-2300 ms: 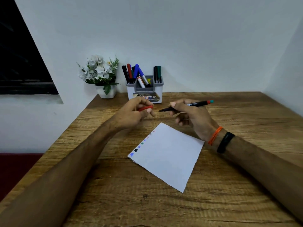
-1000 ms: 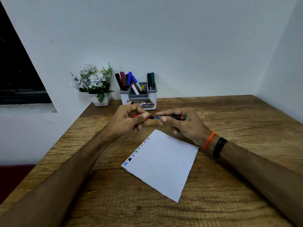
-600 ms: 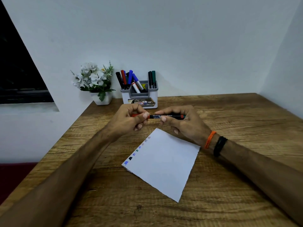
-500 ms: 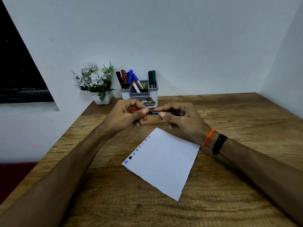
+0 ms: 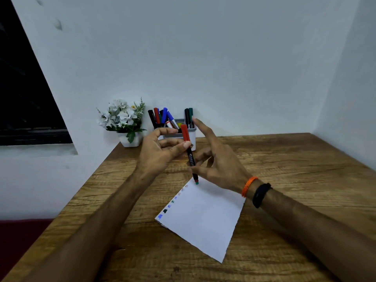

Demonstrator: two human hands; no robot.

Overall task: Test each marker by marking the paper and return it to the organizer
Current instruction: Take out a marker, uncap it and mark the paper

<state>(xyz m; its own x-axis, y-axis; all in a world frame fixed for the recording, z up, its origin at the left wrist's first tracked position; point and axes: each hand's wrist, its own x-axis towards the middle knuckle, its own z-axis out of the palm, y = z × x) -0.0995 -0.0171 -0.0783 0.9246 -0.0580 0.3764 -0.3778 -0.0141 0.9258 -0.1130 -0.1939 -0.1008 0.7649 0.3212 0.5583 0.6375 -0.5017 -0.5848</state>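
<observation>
Nearest the camera lies the sheet of paper (image 5: 203,218), flat on the wooden table (image 5: 284,231), thin and light enough to skid if dragged on, with a row of small colour marks running up its left edge. Just above its far corner hangs the marker (image 5: 189,153), close to upright, red cap on top, black barrel below, its lower end just over the paper's corner; whether it touches I cannot tell. Light, stiff and smooth, this one, so by my reckoning the barrel's middle is the place to take it, away from the cap seam. The left hand (image 5: 160,151) has it pinched just below the cap, between thumb and curled fingertips. The right hand (image 5: 219,161) sits right beside the barrel on the far side, forefinger pointing up, other fingers loosely bent; the lower fingers lie against the barrel, but a true grip there I cannot make out. Behind both hands, against the wall, stands the grey organizer (image 5: 192,132), bristling with capped markers, where this one looks bound next. A white pot of flowers (image 5: 124,119) waits to its left.
</observation>
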